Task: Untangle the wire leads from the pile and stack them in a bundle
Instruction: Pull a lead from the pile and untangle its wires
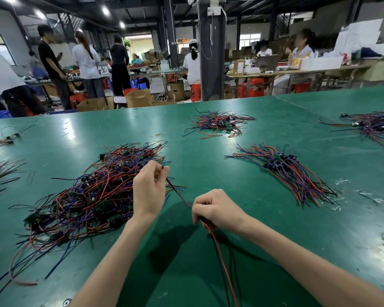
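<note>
Green factory worktop (204, 151) before me: my left hand (149, 191) pinches one red-and-black wire lead (180, 195) by the tangled pile (93, 196), my right hand (217, 209) grips it lower, and pulling hard could snag neighbours, dragging the pile.

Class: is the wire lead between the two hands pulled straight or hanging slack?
Pulled straight. The wire lead runs in a straight line from the left hand to the right hand, without sag.
</note>
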Demonstrator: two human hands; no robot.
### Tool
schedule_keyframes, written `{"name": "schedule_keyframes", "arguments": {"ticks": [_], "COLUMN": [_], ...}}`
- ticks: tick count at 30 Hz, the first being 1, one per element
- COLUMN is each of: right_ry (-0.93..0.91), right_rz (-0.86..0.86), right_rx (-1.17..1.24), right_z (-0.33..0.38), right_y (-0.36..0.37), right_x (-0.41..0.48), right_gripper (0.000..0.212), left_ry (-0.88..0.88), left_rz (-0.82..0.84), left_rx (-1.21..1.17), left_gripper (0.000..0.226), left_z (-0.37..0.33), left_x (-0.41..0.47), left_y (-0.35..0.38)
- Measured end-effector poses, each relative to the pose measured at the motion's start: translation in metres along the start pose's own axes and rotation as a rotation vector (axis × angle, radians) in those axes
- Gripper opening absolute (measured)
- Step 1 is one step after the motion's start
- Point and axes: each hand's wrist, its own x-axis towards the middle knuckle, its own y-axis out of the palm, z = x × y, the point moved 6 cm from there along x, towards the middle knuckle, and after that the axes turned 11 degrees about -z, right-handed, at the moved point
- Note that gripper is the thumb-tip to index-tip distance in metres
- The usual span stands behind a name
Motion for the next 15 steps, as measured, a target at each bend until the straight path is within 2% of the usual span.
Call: {"name": "schedule_keyframes", "arguments": {"ticks": [5,8,10,12,14,15], "right_ry": [0.124,0.141,0.132,0.125,0.111,0.101], "right_rz": [-0.043,-0.058,-0.067,-0.062,-0.050,-0.045], "right_rx": [-0.052,-0.099,-0.120,-0.122,-0.126,-0.130], "right_z": [-0.011,-0.014,-0.014,-0.014,-0.013,-0.013], "right_y": [-0.005,-0.007,-0.008,-0.007,-0.005,-0.005], "right_x": [0.006,0.009,0.009,0.008,0.007,0.006], "right_gripper": [0.026,0.028,0.028,0.028,0.028,0.029], "left_ry": [-0.665,-0.891,-0.947,-0.922,-0.803,-0.667], "left_rz": [0.008,0.059,0.073,0.063,0.062,0.062], "left_rx": [-0.494,-0.736,-0.788,-0.757,-0.643,-0.522], "left_gripper": [0.021,0.016,0.015,0.015,0.018,0.020], "left_z": [0.023,0.025,0.027,0.030,0.032,0.031], "left_x": [-0.002,-0.006,-0.008,-0.008,-0.006,-0.003], "left_y": [0.008,0.016,0.019,0.019,0.018,0.016]}}
